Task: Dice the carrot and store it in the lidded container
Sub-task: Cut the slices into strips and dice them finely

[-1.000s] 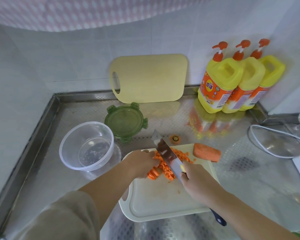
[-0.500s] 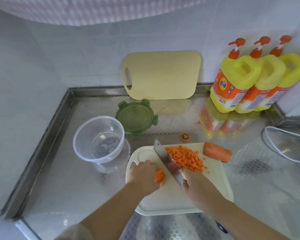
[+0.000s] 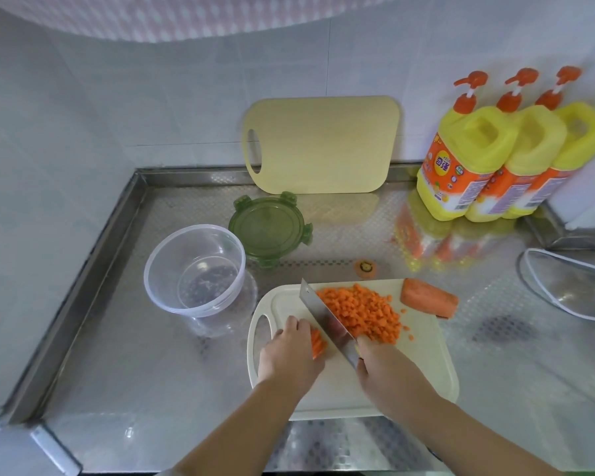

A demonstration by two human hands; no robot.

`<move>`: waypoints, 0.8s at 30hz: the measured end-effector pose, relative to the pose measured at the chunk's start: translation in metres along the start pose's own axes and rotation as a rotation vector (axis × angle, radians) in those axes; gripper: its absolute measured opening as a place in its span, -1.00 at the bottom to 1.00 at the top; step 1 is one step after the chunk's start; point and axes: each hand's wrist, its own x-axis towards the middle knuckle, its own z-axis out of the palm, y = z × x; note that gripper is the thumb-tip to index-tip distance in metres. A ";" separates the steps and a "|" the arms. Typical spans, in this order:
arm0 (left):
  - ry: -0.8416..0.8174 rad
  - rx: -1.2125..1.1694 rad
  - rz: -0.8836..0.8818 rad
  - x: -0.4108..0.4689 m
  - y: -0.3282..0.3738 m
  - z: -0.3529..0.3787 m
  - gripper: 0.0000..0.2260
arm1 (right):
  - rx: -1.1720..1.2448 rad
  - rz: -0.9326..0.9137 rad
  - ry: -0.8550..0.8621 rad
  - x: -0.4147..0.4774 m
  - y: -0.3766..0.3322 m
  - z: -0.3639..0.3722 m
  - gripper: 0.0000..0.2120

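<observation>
On the white cutting board lies a heap of diced carrot. A whole carrot chunk rests at the board's far right edge. My left hand holds down a few carrot strips with curled fingers. My right hand grips the knife by its handle, the blade standing between the strips and the diced heap. The clear round container stands empty to the left of the board. Its green lid lies flat behind it.
A yellow cutting board leans on the back wall. Three yellow pump bottles stand at the back right. A carrot end lies behind the white board. A glass lid sits at right. A raised steel rim borders the counter.
The view has shifted, so everything sits further right in the frame. The uncut strips under my left hand have grown shorter and the diced heap is now gathered right of the blade.
</observation>
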 end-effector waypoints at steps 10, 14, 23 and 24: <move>-0.030 -0.125 -0.004 0.001 -0.008 0.004 -0.66 | -0.094 0.010 -0.033 -0.015 -0.008 0.010 -0.76; 0.007 -0.208 -0.028 0.001 -0.008 0.009 -0.74 | -0.158 -0.015 -0.046 -0.017 -0.011 0.017 -0.64; 0.020 -0.243 -0.025 -0.003 -0.012 0.017 -0.75 | -0.080 -0.048 0.014 -0.021 -0.011 0.019 -0.61; 0.018 -0.247 -0.021 -0.003 -0.012 0.016 -0.78 | -0.047 -0.039 0.047 -0.019 -0.008 0.018 -0.65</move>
